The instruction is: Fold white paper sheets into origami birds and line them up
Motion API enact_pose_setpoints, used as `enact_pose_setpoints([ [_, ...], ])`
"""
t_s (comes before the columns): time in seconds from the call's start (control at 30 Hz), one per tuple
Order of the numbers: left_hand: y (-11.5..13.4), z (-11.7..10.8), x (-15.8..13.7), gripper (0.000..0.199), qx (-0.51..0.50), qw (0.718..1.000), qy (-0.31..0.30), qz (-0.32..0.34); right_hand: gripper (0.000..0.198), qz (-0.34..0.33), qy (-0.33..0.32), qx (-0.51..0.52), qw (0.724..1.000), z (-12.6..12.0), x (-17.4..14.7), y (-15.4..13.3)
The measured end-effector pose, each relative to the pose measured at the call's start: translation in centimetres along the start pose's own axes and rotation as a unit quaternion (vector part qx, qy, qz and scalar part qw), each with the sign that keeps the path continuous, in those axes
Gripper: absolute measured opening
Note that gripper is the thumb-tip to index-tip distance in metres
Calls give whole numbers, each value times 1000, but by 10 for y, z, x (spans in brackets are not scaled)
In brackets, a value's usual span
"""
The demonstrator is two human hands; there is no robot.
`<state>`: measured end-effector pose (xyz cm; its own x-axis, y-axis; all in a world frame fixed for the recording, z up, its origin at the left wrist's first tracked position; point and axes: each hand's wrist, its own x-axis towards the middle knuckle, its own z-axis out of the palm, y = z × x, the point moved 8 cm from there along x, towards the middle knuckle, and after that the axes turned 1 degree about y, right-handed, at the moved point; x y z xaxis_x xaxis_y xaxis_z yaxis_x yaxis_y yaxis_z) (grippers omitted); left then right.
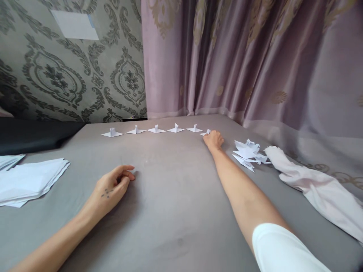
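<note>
A row of several white folded paper cranes [156, 129] stands along the far part of the grey-covered surface [176, 204], wings spread flat. At the row's right end, my right hand [214, 139] has its fingers closed on one more paper crane [206, 132]; the fingers and hand hide part of it. My left hand [113, 185] rests low over the surface on the near left, fingers loosely bent with nothing between them. To the right of my right forearm lies a pile of white paper cranes [248, 152], overlapping each other.
Stacked white paper sheets [34, 179] lie at the left, with a black item [36, 134] behind them. A crumpled pale cloth [314, 185] stretches along the right side. Purple curtains [227, 56] and a patterned wall [99, 71] bound the far side.
</note>
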<state>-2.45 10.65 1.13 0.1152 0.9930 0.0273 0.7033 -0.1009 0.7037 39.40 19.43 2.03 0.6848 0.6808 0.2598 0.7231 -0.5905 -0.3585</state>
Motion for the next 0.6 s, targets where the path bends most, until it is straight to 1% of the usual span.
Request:
enact_pose_setpoints([
  [0.27,1,0,1,48,1,1000,-3,13,34,12,-9,7,1000,0,-1,2],
  [0.4,0,-1,2,48,1,1000,0,16,37,6,-26,0,1000,3,0,2],
  [0.5,0,-1,2,48,-7,1000,1,27,40,-28,-48,-8,998,2,-6,1],
  [0.6,1,-1,2,49,-14,999,-2,38,37,-97,-59,-21,993,-8,-22,2],
])
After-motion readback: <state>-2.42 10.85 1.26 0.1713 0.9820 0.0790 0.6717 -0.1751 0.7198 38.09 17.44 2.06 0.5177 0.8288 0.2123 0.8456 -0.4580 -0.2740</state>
